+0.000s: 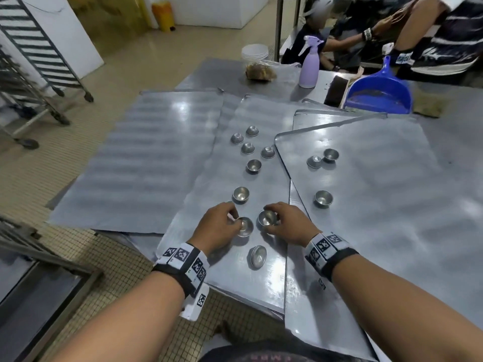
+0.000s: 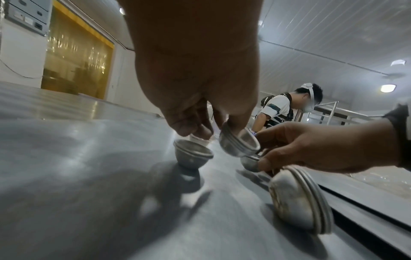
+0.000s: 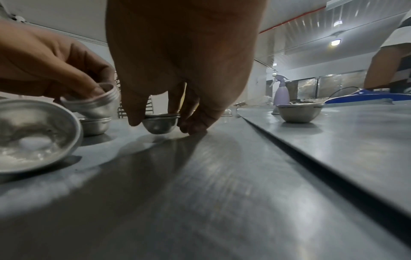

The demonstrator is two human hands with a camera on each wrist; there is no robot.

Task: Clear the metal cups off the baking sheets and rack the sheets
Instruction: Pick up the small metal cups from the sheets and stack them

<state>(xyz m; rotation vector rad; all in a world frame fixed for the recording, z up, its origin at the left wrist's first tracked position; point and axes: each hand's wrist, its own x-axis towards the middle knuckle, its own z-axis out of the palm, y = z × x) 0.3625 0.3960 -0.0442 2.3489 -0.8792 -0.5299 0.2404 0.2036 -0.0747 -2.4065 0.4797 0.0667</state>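
Several small metal cups point(image 1: 240, 194) are scattered over the middle baking sheet point(image 1: 227, 273). My left hand point(image 1: 236, 222) pinches a tilted stack of nested cups point(image 2: 239, 144) just above another cup point(image 2: 192, 154) standing on the sheet. My right hand point(image 1: 271, 223) curls round an upright cup point(image 1: 267, 218), thumb and fingers on its rim point(image 3: 161, 124). Another nested stack point(image 1: 257, 257) lies on its side near the front. Three more cups point(image 1: 323, 198) stand on the right baking sheet point(image 1: 379, 218). The left baking sheet point(image 1: 143, 152) is bare.
A purple spray bottle point(image 1: 309, 66), a blue dustpan point(image 1: 379, 95) and a brown bundle point(image 1: 260, 71) lie at the table's far end. A wheeled sheet rack point(image 1: 39, 61) stands on the floor to the left. Another person point(image 1: 431, 35) works at the far right.
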